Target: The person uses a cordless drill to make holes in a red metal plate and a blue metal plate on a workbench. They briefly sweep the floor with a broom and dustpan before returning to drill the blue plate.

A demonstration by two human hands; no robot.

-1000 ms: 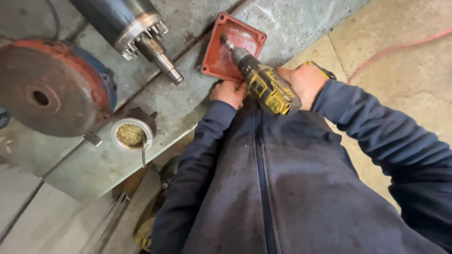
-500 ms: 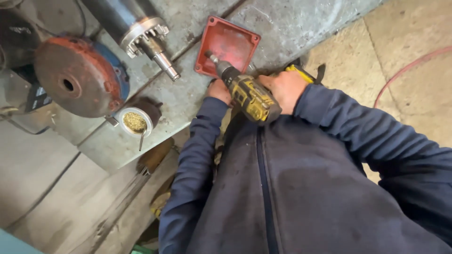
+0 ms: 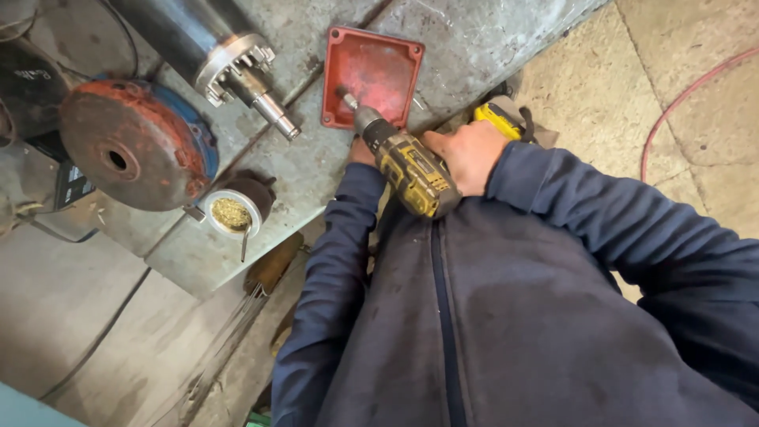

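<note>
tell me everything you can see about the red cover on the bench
The red cover is a square, shallow metal-looking lid with raised rim and corner holes, its paint worn and dusty. It lies flat, open side up, on the grey bench. The drill tip presses into its lower left area.

Soft even daylight, no harsh glare, faint shadows under objects, sharp centre, slight wide-angle stretch at edges
</note>
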